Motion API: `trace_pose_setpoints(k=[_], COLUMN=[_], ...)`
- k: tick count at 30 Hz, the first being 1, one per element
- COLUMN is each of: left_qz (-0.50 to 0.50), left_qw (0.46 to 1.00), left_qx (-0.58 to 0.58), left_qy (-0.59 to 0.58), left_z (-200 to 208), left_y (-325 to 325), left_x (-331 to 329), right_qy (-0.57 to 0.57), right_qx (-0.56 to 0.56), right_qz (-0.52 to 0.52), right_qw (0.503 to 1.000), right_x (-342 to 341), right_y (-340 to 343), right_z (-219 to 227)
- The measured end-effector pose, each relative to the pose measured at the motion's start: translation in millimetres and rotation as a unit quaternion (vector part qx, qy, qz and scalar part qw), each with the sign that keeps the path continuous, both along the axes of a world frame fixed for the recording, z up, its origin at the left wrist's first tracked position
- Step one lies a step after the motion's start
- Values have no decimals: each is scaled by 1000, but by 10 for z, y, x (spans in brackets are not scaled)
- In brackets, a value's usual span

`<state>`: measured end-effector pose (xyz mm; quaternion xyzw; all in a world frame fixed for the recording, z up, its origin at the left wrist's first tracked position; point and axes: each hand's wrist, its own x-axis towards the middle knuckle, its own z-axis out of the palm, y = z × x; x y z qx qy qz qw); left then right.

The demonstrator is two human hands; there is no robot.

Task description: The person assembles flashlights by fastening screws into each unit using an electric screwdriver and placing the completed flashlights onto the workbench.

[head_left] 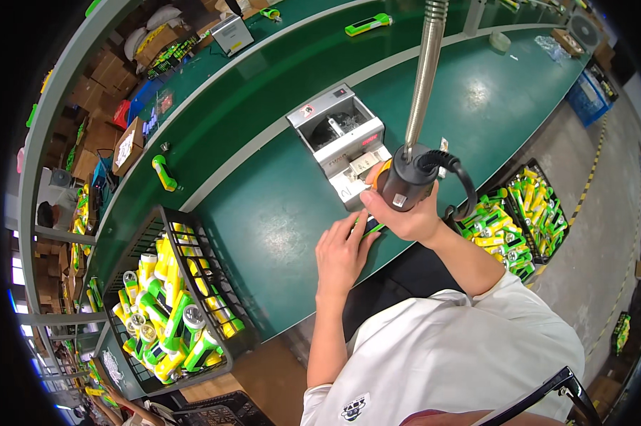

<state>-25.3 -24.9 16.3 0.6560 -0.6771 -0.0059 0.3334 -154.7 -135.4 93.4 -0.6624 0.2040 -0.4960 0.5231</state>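
Note:
My right hand [414, 219] is wrapped round a black electric screwdriver [405, 176], which hangs upright from a coiled metal hose and trails a black cable. Its tip is hidden below my hand. Close by, my left hand [343, 254] is closed on a green and black flashlight [368, 225] at the table's near edge, and my fingers cover most of it. Just beyond both hands stands a grey screw feeder [338, 135], with an open hopper and small screws inside.
On my left, a black crate [217, 302] holds many yellow-green flashlights. More flashlights [494, 227] fill crates on the floor at right. A single flashlight [164, 173] lies beyond the left crate, another [368, 24] on the far ledge. A tape roll [499, 42] sits at the back right.

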Motion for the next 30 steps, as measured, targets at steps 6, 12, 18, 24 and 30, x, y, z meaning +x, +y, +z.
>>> trace_pose_setpoints(k=[6, 12, 18, 24, 30], left_qz=[8, -4, -8, 7, 9], left_qw=[999, 998, 997, 998, 999], left_qx=[-25, -36, -49, -39, -44], left_qy=[-20, -44, -67, -41, -24], left_z=[-30, -45, -87, -85, -42], left_y=[15, 24, 18, 6, 16], left_x=[-60, -35, -24, -48, -49], right_qy=[4, -15, 19, -25, -19], right_qx=[-82, -146, -130, -53, -47], right_qz=[-7, -7, 14, -1, 13], right_qw=[997, 989, 991, 998, 999], right_x=[-29, 3, -79, -26, -34], right_y=[25, 13, 63, 87, 68], right_z=[-40, -144, -69, -134, -115])
